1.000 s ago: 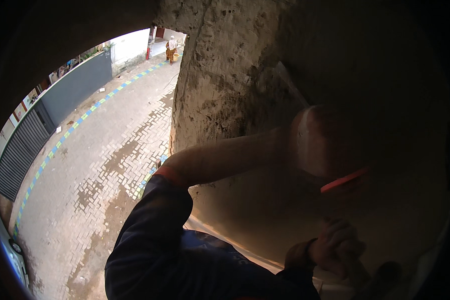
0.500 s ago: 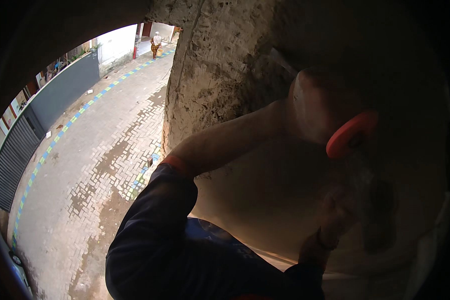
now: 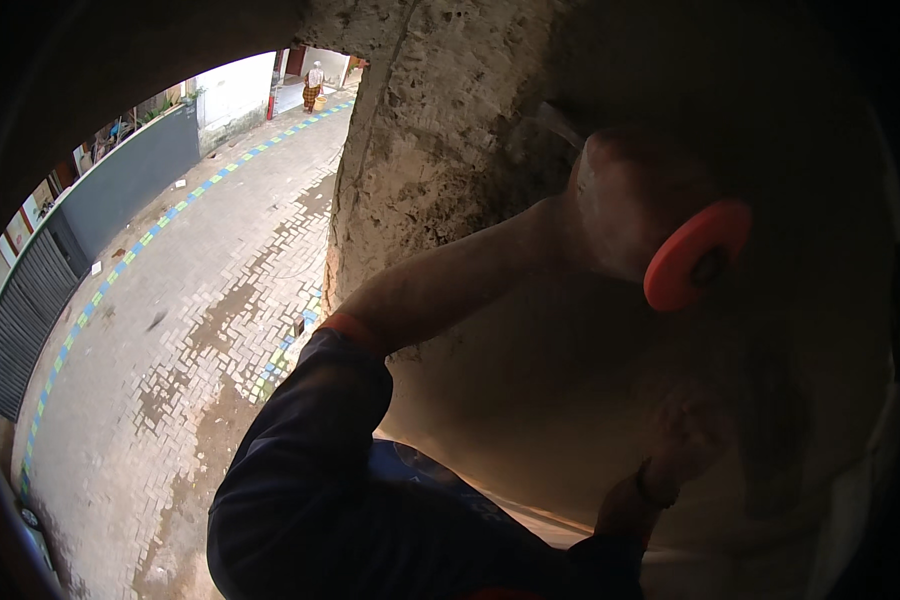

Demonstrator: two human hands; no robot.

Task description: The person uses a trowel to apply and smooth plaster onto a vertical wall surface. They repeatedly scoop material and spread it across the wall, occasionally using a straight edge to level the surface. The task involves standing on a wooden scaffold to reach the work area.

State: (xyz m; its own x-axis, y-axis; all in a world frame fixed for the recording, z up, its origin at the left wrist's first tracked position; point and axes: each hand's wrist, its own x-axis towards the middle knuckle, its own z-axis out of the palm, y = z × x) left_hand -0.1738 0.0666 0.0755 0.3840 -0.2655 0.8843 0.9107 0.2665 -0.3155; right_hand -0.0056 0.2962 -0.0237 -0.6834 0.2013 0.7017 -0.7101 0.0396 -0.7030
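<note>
My left hand, in shadow, is closed on a chisel with a metal blade angled to the rough plastered wall. A round orange hand guard sits on the tool just below the fist. Below and to the right, my right hand, dim and smeared by motion, is closed round what looks like a hammer; its dark, blurred head is hard to make out.
At left, far below, a paved lane with a blue and green edge runs past a grey wall and slatted gate. A person with a yellow bucket stands at the far end. A car edge shows bottom left.
Both hands have risen since a second ago, the right one markedly, with its blurred tool. The view has shifted slightly. The person in the lane is farther along.
</note>
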